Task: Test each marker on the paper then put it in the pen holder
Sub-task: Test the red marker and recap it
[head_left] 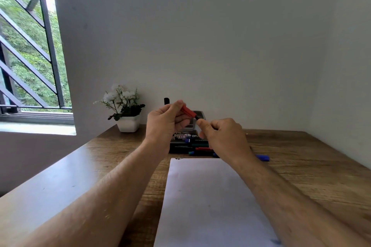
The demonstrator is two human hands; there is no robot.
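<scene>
Above the far end of the table [301, 156], both hands are up together, working one red marker [188, 111]. Left hand [166, 120] has its fingers curled round the red part, thumb and forefinger closed over the upper end. The marker slants down to the right, and its dark end [198, 116] meets the right hand [220, 134], whose thumb and bent fingers pinch right at that tip. Whether the right hand is gripping the barrel itself or only a cap, I cannot tell; its fingers hide the join.

Below the hands, white paper [210, 196] lies lengthwise on the wooden table, running from the near edge up toward the far side, with a small dark mark at its far left corner [178, 159] and a faint bluish smudge near its near right corner [276, 241]. Just beyond the paper sits a dark box [181, 142] with a cluster of markers [200, 150] against it: red, green and blue caps show. One blue marker [263, 157] lies apart on the right, past the right wrist.

Behind the hands, a grey holder [198, 115] is mostly hidden, with a black marker [166, 101] sticking up to its left. Far left, a white pot of white flowers [126, 110] stands by the wall, beside the barred window [30, 46].
</scene>
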